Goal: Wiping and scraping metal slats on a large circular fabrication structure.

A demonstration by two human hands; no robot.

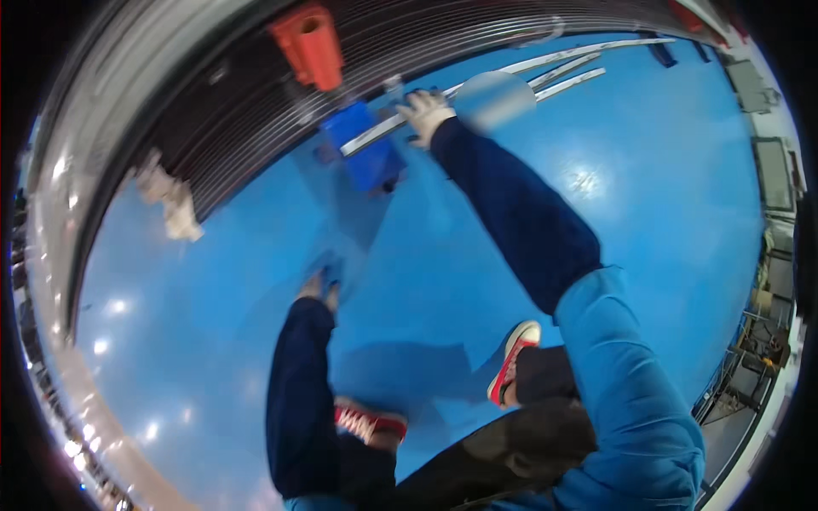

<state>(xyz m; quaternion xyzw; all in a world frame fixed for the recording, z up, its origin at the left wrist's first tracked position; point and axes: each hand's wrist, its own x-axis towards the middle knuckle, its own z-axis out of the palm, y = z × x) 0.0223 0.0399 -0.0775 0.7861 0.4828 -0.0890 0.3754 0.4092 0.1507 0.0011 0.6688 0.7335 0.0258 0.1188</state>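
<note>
Hands: right hand (424,113), in a white glove at the end of a dark blue sleeve, reaches far forward and rests on a long pale metal strip (477,85); whether its fingers close round the strip cannot be told; left hand (318,288), bare, presses down on the blue floor (213,281), grasping nothing. Strip lies across a blue block (365,146) beside a dark ribbed curved wall (247,111); orange block (310,44) on the wall above; red shoes (513,358) on the floor.

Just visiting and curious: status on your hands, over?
Right hand gloved, on pale metal strip over blue block. Left hand down on blue floor. Nothing between them.
</note>
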